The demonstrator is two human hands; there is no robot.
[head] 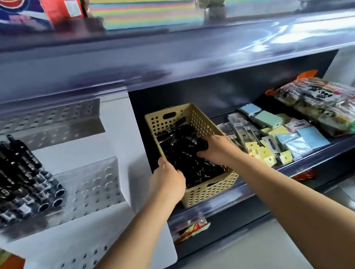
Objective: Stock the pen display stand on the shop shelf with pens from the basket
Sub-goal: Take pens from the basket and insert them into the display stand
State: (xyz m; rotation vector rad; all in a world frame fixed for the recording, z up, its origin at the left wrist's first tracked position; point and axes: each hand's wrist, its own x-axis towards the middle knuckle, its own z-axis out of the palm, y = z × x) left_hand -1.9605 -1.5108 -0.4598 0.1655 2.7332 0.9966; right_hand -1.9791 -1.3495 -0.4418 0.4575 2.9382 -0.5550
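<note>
A tan perforated basket [203, 121] sits on the dark shelf, filled with black pens [186, 154]. My left hand [167, 179] grips the basket's near left rim. Inside the basket, my right hand [216, 148] reaches in and curls around a bunch of the black pens. To the left stands the white tiered pen display stand [103, 178] with perforated metal tiers. Several black pens [20, 178] fill the left part of its middle tier; the right part shows bare holes.
Packs of sticky notes and small stationery [278, 135] lie right of the basket, with bagged goods [323, 103] beyond. A glossy upper shelf edge [166, 56] overhangs. Snack packets [190, 231] peek out below the shelf.
</note>
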